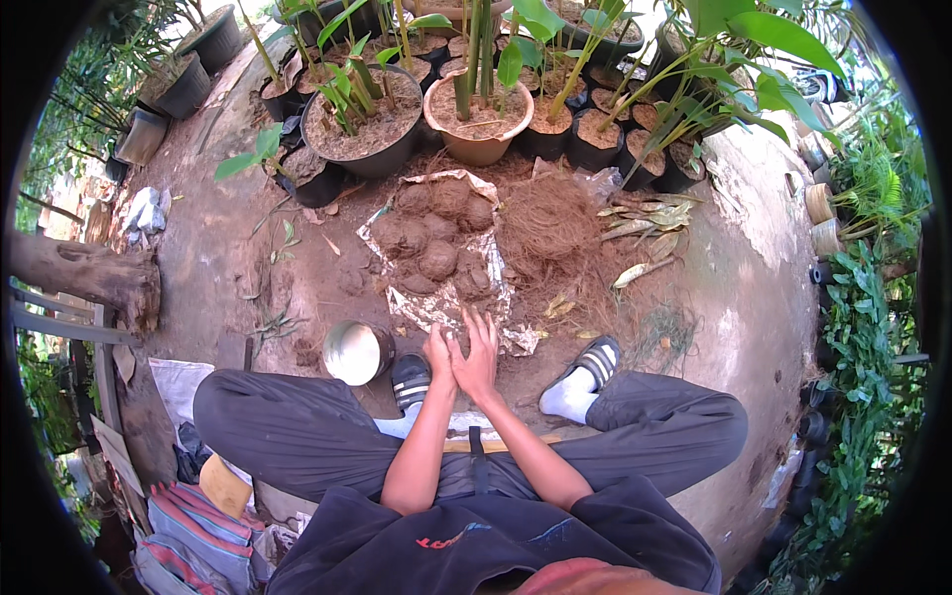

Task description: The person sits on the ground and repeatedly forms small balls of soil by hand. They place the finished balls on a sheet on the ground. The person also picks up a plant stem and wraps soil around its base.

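By the foil edge [519,342], left hand [439,359] touches right hand [478,355], right sandal [603,357] apart

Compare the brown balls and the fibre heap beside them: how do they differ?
The balls are compact, rounded lumps; the fibre heap is a loose, stringy tangle. The balls cluster on a silvery sheet, while the fibre heap lies mostly on the ground. Both are brown.

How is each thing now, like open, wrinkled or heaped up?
Right hand: open, outstretched
Left hand: touching right hand
Muddy balls: clustered
Silvery sheet: spread out, wrinkled
Brown fibres: loosely heaped
Container: open, contents unclear
Sandals: on feet
Potted plants: upright
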Demonstrator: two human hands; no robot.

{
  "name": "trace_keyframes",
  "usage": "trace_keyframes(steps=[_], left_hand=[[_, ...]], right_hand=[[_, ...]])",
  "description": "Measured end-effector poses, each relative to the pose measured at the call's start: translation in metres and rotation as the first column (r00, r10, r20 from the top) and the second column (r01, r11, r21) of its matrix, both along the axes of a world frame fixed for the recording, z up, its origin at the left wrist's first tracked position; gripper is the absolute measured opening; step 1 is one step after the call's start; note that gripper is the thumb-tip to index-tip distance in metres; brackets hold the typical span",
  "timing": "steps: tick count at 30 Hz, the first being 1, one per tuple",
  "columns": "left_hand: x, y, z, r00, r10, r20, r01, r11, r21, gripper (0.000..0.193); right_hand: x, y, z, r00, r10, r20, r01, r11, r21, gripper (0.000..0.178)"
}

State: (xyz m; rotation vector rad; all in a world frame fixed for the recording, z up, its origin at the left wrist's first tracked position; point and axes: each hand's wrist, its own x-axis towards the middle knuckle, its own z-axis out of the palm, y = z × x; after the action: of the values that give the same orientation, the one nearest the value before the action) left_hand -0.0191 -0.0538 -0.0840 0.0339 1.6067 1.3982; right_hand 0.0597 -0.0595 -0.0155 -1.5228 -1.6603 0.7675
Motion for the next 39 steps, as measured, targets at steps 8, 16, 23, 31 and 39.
trace_keyframes(steps=[8,16,23,31,39], left_hand=[[0.023,-0.005,-0.020,0.711,-0.244,0.660,-0.058,0.914,0.401,0.041],[0.036,-0.013,-0.004,0.799,-0.249,0.547,0.152,0.964,0.217,0.071],[0.069,-0.010,0.030,0.557,-0.542,-0.629,0.729,0.682,0.057,0.055],[0.040,-0.004,0.043,0.422,-0.186,-0.887,0.514,0.855,0.066,0.018],[0.021,0.002,0.009,0.731,-0.044,-0.681,0.098,0.994,0.040,0.023]], right_hand=[[0.015,0.010,0.013,0.950,0.068,-0.305,-0.054,0.997,0.054,0.029],[0.024,0.012,-0.055,0.862,-0.315,-0.397,0.170,0.917,-0.360,0.023],[0.064,0.033,-0.124,0.120,-0.820,-0.560,-0.108,0.549,-0.828,0.033],[0.034,0.023,-0.095,0.207,-0.740,-0.639,-0.487,0.489,-0.724,0.074],[0.012,0.020,-0.053,0.517,-0.539,-0.665,-0.390,0.543,-0.744,0.092]])
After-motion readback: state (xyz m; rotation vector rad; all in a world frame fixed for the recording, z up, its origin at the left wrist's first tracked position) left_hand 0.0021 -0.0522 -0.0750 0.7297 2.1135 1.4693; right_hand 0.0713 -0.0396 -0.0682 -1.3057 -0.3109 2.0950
